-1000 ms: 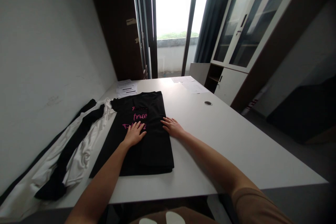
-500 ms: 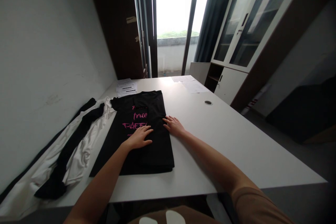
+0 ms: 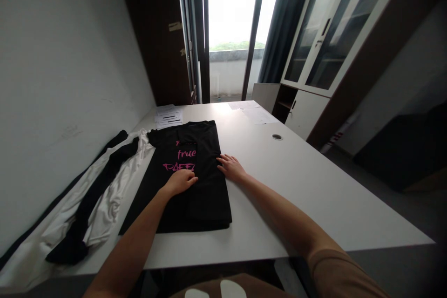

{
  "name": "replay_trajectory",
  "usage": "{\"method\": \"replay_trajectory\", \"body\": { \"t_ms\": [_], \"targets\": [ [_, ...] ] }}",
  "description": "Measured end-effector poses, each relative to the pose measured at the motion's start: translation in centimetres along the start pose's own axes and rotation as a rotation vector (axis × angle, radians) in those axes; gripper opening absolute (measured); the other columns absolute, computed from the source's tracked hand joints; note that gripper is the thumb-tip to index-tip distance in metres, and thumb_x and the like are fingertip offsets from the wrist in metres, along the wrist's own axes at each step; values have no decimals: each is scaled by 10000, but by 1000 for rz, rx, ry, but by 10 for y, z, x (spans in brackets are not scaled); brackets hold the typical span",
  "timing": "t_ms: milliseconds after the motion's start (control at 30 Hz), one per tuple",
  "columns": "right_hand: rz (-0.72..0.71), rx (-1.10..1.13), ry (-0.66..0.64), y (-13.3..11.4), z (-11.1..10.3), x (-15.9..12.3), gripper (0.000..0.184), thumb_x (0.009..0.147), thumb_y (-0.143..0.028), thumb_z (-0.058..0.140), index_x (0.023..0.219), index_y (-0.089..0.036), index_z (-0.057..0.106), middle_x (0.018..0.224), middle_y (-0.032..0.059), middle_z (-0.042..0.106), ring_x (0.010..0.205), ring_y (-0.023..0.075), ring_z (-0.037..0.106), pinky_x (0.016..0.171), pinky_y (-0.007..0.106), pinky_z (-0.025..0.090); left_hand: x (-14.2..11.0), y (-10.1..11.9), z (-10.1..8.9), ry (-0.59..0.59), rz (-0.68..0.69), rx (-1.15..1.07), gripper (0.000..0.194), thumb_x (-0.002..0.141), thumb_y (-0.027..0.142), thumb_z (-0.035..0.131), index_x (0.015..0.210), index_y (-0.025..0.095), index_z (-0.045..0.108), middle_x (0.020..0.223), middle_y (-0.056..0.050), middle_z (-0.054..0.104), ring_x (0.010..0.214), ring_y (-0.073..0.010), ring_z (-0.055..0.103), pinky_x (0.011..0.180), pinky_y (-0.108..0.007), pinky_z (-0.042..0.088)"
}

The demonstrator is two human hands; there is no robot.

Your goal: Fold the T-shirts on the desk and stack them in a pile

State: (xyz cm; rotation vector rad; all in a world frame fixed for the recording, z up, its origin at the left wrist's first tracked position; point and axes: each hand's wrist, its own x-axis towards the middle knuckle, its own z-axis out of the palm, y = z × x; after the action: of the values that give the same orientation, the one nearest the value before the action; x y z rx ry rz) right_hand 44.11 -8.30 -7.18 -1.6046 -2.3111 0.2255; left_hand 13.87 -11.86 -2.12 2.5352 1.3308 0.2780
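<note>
A black T-shirt (image 3: pixel 209 195) with pink lettering lies on the white table, its right side folded over towards the middle and covering part of the print. Over the edge of that folded part, just below the lettering, my left hand (image 3: pixel 179 182) is closed with curled fingers that seem to pinch the cloth; the fingertips are hidden. At the shirt's right edge rests my right hand (image 3: pixel 232 167), open, fingers stretched out and their tips touching the fabric.
White and black garments (image 3: pixel 108 191) lie in a long heap along the wall on the left. Papers (image 3: pixel 169 116) are stacked at the far left of the table (image 3: pixel 296 186), with loose sheets (image 3: pixel 256 114) at the far end. A cable hole (image 3: pixel 277 137) sits on the right. Beyond stands a cabinet (image 3: pixel 310 107).
The fingers of my left hand have curled from spread flat to closed on the shirt, at nearly the same spot. My right hand and the shirt have stayed in place.
</note>
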Motion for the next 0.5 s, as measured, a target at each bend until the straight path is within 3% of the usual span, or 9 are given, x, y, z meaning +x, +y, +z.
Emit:
{"method": "replay_trajectory", "body": {
  "t_ms": [167,300,400,500],
  "targets": [
    [-1,-3,8,0,0,0,540,1030,-534,445,1516,-307,509,1616,40,395,1520,285,308,1250,500,221,-1,24,16,187,111,9,215,968,411,605,1075,235,670,1103,-67,647,1085,-248,595,986,-381,465],
    [-5,-5,13,0,1,0,538,1031,-528,447,1518,-307,506,1618,37,392,1517,285,314,1249,494,225,-2,31,19,137,192,34,191,939,397,671,1041,238,642,1082,-57,622,1077,-256,559,993,-397,453],
    [-4,-4,15,0,1,0,539,1034,-530,442,1519,-303,504,1619,36,391,1517,284,314,1251,490,219,-1,29,18,95,203,71,89,969,318,635,947,231,632,1014,-47,617,1023,-242,546,951,-379,450],
    [-4,-2,12,-1,1,0,542,1034,-535,437,1517,-298,507,1617,38,393,1518,283,311,1250,489,219,0,28,16,73,212,91,106,997,281,589,915,224,627,996,-48,616,1002,-234,534,924,-364,445]
  ]
}}
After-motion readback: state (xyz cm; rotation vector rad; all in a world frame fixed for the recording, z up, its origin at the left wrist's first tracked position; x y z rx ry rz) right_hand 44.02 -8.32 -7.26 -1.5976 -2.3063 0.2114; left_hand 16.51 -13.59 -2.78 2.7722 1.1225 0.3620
